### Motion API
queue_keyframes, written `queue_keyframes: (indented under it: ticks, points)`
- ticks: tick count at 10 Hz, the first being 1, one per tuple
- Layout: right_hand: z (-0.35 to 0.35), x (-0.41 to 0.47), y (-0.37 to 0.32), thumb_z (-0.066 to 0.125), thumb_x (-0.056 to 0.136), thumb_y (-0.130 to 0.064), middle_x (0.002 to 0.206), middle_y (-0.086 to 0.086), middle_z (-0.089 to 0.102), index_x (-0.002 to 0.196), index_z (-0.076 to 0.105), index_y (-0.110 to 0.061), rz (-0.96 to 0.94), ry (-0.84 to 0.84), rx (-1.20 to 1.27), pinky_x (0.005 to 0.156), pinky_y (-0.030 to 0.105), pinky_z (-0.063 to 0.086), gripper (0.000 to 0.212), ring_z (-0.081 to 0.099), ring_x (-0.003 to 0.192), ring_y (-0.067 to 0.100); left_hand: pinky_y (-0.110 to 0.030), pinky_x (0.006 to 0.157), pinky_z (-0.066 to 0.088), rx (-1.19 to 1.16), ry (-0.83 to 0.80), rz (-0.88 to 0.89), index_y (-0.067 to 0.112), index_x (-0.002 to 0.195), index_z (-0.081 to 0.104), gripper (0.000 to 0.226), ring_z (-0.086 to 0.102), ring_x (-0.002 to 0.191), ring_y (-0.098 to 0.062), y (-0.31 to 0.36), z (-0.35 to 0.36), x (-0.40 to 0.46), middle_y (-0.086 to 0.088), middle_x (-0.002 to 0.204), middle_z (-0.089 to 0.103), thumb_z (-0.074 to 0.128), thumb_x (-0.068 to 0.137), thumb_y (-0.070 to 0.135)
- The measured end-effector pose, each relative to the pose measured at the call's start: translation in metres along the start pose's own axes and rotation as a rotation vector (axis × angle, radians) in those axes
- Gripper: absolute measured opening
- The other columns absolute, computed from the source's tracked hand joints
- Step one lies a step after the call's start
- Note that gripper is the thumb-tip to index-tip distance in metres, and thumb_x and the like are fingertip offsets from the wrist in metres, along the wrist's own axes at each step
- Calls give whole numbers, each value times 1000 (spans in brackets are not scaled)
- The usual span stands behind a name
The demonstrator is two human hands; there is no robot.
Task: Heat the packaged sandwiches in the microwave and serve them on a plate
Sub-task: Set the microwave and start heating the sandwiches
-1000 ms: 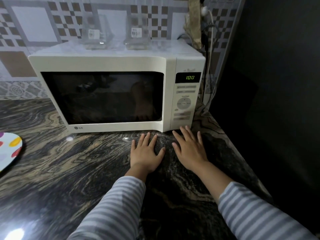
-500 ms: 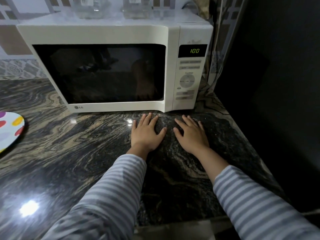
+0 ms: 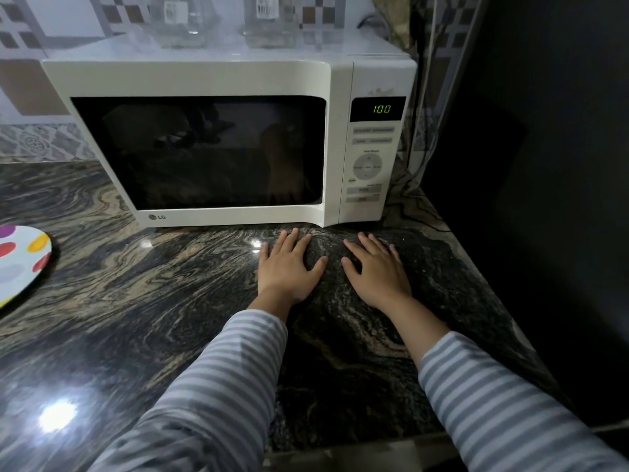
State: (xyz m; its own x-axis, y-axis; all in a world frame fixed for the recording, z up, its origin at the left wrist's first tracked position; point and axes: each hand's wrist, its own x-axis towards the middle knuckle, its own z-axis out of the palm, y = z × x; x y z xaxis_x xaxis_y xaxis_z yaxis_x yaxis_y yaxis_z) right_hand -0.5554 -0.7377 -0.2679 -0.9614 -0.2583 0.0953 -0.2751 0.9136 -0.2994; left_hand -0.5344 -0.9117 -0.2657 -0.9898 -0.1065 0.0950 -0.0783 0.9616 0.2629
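Observation:
A white microwave (image 3: 343, 80) stands at the back of a dark marbled counter (image 3: 153, 301), its door closed and its window dark. Its display (image 3: 381, 109) reads 100 in green. My left hand (image 3: 287, 270) and my right hand (image 3: 376, 270) lie flat on the counter just in front of the microwave, fingers spread, holding nothing. A white plate (image 3: 20, 264) with coloured dots lies at the left edge, partly cut off by the frame. I cannot make out any sandwiches through the dark window.
Two clear glass jars (image 3: 180, 22) stand on top of the microwave. Cables (image 3: 425, 97) hang beside its right side. A dark wall (image 3: 544, 199) closes off the right. The counter's front edge (image 3: 374, 447) runs along the bottom.
Both hands stay flat in the same spot on the counter. The view has tipped and shifted slightly, so the microwave sits a little differently in the frame.

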Motion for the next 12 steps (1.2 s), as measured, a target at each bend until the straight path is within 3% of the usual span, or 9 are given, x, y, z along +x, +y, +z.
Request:
queue_keyframes:
  ticks: [6,7,9,12]
  points:
    - [-2,3,-2,30,100,-47,160,-4,17,149,31,-33,12,-41,-3,120,41,2,51,7,148,13,-42,120,-1,-6,0,5,32,151,22,68,2,148,-12,0,-1,0,8,161,12,30,92,64]
    - [-11,5,-4,36,100,-43,160,0,17,147,34,-31,30,-24,93,120,42,6,49,7,148,16,-42,120,-1,-7,1,6,33,151,22,67,2,148,-12,0,-1,0,8,161,12,30,92,64]
    - [-39,17,-8,41,98,-39,162,8,-1,152,21,-26,-12,312,-97,120,46,10,59,1,148,27,-42,120,-1,-8,0,13,32,151,22,68,1,148,-12,-1,0,1,8,161,12,29,92,64]
    - [-42,28,-7,39,98,-42,160,9,-14,153,13,-21,-1,288,-273,118,55,4,65,-12,148,26,-42,120,-1,-9,11,16,33,151,22,68,1,148,-12,-1,1,2,8,161,12,29,91,64]
